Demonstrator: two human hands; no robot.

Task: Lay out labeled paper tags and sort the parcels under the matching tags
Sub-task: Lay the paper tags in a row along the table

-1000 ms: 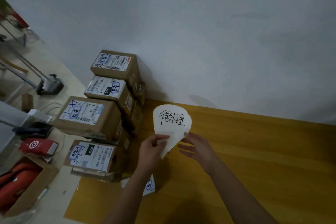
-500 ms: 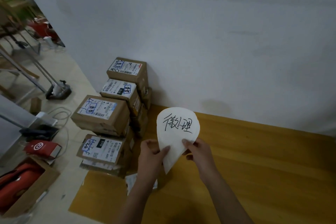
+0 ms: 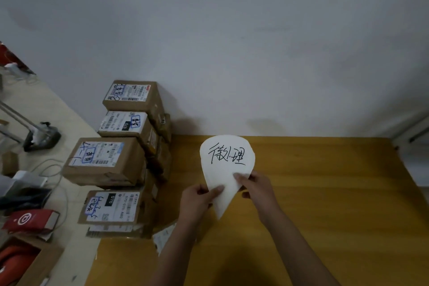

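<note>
I hold a white paper tag [image 3: 226,165] in the middle of the frame, above the yellow desk [image 3: 325,193]. My left hand [image 3: 197,199] has its grip closed on the tag's lower left edge, thumb on top; my right hand [image 3: 257,187] pinches the lower right edge. Black handwriting runs across the tag's wide top. Brown parcels [image 3: 111,160] with white labels are stacked at left, against the wall [image 3: 232,42].
</note>
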